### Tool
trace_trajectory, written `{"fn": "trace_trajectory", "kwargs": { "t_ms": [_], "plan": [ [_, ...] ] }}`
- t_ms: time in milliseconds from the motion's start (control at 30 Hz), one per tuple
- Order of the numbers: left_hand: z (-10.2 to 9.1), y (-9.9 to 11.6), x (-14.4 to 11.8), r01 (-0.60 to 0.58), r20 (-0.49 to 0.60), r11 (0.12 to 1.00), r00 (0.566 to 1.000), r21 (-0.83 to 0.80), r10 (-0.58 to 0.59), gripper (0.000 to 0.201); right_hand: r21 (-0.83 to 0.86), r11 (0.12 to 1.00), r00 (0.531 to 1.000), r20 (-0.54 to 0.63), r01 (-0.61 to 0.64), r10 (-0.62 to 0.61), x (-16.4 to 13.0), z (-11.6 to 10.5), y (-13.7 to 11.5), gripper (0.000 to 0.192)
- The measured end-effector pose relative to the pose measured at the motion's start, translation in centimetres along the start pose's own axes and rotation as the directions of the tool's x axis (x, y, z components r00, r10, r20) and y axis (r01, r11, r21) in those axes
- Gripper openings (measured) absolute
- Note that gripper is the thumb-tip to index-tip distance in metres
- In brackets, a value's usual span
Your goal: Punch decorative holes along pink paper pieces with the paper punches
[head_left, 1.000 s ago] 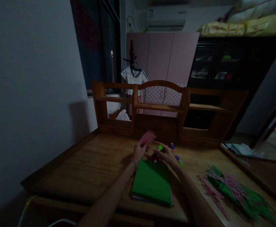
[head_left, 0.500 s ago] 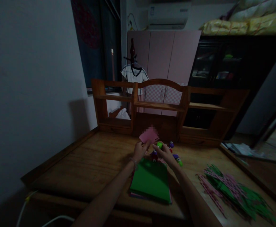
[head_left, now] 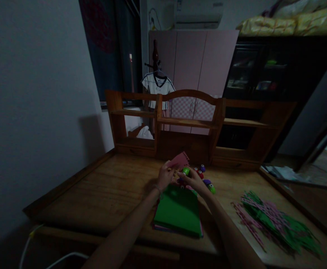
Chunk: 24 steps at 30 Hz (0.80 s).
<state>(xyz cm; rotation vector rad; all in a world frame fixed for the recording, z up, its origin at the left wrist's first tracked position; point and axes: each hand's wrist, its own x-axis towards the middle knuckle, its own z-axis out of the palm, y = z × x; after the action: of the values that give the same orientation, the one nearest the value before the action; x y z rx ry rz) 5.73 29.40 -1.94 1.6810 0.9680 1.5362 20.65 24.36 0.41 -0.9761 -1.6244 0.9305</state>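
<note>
Light: dim room; fine detail of fingers is poor.
Landmark: green sheet stack [head_left: 178, 211], lying flat near the bench's [head_left: 104, 194] front edge.
Left hand [head_left: 164, 176]: just beyond the stack's far left corner, fingers pinched on the lower edge of a pink paper piece [head_left: 179, 161], which is held up off the bench, tilted, with a serrated-looking top edge.
Right hand [head_left: 193, 180]: just beyond the stack's far edge, fingers curled round a small green craft punch [head_left: 186, 171], touching the pink piece's lower right side.
Change: half a second ago the green punch sat apart, right of the paper; now it is in the right hand and against the paper. Paper has dropped slightly and tilted. Judged: punch is being brought onto the paper edge.
Other punches [head_left: 205, 178]: red, purple and green, clustered just beyond the stack's far right corner.
Strips [head_left: 275, 222]: pink and green pile, well right of the stack.
Open room: bare wood left of the stack; shelf unit [head_left: 191, 123] bounds the far side, raised rim the left.
</note>
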Motion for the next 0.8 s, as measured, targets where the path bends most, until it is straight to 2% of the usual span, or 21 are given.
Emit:
{"fn": "trace_trajectory", "kwargs": {
  "t_ms": [233,567,800],
  "plan": [
    [-0.06,0.2,0.0,-0.019,0.013,1.0,1.0,0.025,0.019,0.036,0.095,0.992,0.997,0.028,-0.08,0.078,-0.21,0.18,-0.28,0.04],
    [-0.05,0.48,-0.19,0.063,0.026,0.998,0.998,-0.002,-0.063,0.038,0.104,0.988,0.994,0.006,-0.111,0.111,-0.26,0.39,-0.85,0.046],
    [0.0,0.46,-0.09,-0.005,0.026,1.0,1.0,0.023,0.005,0.037,0.059,0.996,0.998,-0.013,-0.067,0.068,-0.2,0.23,-0.79,0.042]
  ]
}}
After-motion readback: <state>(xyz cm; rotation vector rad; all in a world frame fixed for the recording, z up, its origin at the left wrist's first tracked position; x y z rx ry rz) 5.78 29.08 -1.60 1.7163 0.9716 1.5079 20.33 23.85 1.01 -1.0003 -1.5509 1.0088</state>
